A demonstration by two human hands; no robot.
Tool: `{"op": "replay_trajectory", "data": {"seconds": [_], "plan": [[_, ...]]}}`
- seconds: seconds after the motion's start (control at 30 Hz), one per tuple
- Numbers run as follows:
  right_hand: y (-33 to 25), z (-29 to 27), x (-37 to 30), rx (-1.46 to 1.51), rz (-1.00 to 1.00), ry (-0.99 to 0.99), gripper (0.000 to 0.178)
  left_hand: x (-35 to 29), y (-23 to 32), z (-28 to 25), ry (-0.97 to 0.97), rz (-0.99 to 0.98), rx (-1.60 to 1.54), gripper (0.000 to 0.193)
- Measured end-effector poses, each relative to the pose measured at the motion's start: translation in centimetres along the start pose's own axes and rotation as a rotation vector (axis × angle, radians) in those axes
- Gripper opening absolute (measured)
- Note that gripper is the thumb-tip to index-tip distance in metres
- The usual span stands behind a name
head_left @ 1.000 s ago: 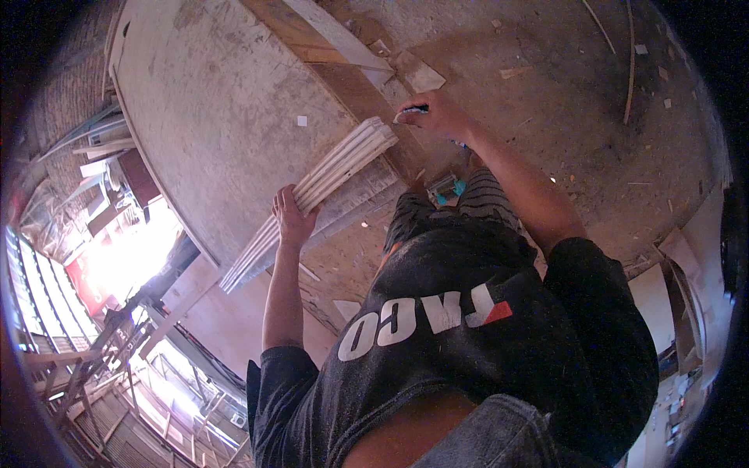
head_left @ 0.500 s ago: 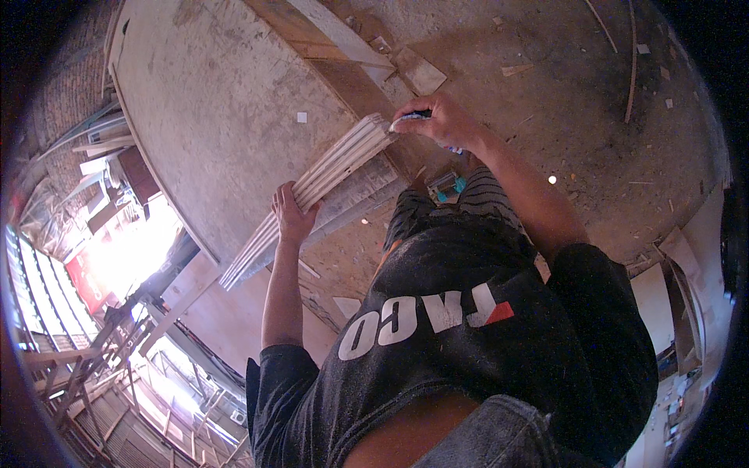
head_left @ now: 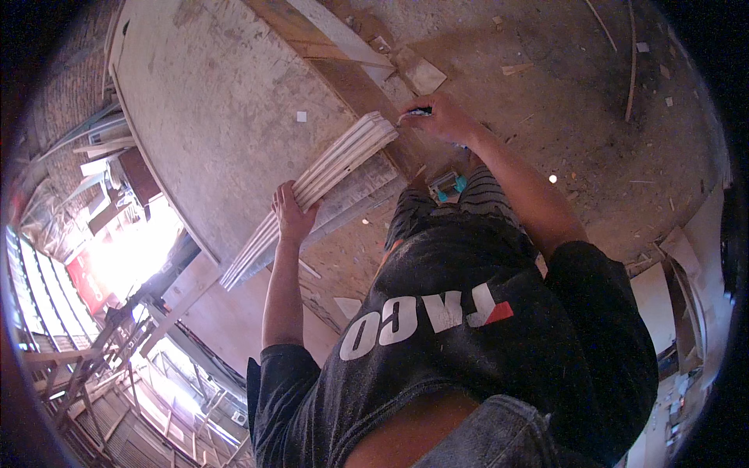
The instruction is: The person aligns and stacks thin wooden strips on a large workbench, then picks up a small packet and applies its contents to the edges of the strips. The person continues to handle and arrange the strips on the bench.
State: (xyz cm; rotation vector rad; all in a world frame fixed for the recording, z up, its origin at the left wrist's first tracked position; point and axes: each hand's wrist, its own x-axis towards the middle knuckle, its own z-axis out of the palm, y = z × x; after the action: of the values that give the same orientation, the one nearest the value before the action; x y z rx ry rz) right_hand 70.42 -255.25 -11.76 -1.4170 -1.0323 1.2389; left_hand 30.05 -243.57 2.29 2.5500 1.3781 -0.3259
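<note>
A bundle of long, pale wooden strips (head_left: 343, 162) lies slanted along the near edge of a large board-topped table (head_left: 218, 101). My left hand (head_left: 295, 214) is wrapped around the bundle near its middle, thumb on the near side. Just off the bundle's far right end, my right hand (head_left: 446, 125) is closed on a small dark and whitish thing (head_left: 418, 112). Its kind does not show, since the fingers cover most of it. A narrow gap separates that hand from the strip ends.
A small white square (head_left: 302, 117) lies on the tabletop. Beyond the table's right edge, a long pale plank (head_left: 343, 33) and a flat board piece (head_left: 421, 72) lie near the dusty floor (head_left: 562, 93), which has scattered scraps. Wooden framing (head_left: 140, 398) stands at the lower left.
My right hand has drawn slightly to the right, away from the strip ends, with the small thing still in its fingers. The left hand and bundle have stayed nearly in place.
</note>
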Motion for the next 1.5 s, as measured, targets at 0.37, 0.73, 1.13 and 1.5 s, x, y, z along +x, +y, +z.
{"op": "replay_trajectory", "data": {"seconds": [0.37, 0.73, 1.13, 1.5], "plan": [[-5.3, -1.0, -2.0, 0.233, 0.0, -0.142, 0.029, 0.1, -0.1, 0.1, 0.009, -0.003, -0.005, 0.081], [-0.7, -0.7, -1.6, -0.02, 0.048, -0.037, 0.029, 0.1, 0.7, 0.2, 0.013, 0.002, -0.034, 0.08], [5.9, -10.9, -5.3, 0.087, 0.344, 0.429, 0.038, -0.9, -1.7, 0.6, 0.025, -0.033, -0.058, 0.102], [-20.2, 5.3, -3.6, -0.514, -0.181, 0.544, 0.041, -23.7, -7.0, 7.2, 0.854, -0.285, -0.39, 0.09]]}}
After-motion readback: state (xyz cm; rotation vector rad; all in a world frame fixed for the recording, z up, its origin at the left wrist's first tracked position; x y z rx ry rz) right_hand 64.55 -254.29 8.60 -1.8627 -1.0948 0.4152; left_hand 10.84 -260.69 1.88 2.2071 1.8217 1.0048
